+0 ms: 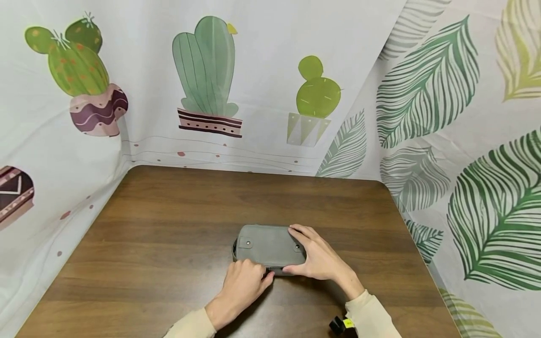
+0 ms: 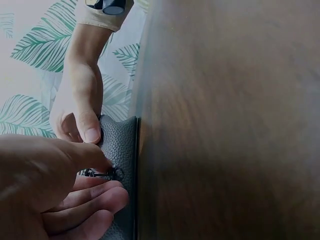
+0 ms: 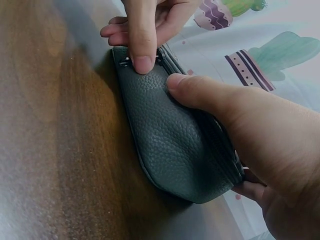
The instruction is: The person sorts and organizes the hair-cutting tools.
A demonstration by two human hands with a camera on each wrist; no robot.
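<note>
A grey-green pebbled-leather zip case (image 1: 270, 246) lies on the wooden table, with two round snaps on its top face. My left hand (image 1: 244, 285) is at its near side, pinching the dark metal zipper pull (image 2: 102, 174) between thumb and fingers. In the right wrist view the zipper (image 3: 220, 142) runs along the case's upper edge. My right hand (image 1: 318, 256) grips the right end of the case, thumb on the near side and fingers over the top. What the case contains is hidden.
The brown wooden table (image 1: 177, 202) extends around the case on all sides. Behind it hangs a white cloth (image 1: 266, 84) printed with cacti, and leaf-patterned cloth (image 1: 422, 94) hangs at the right. A small black device (image 1: 336, 325) is on my right wrist.
</note>
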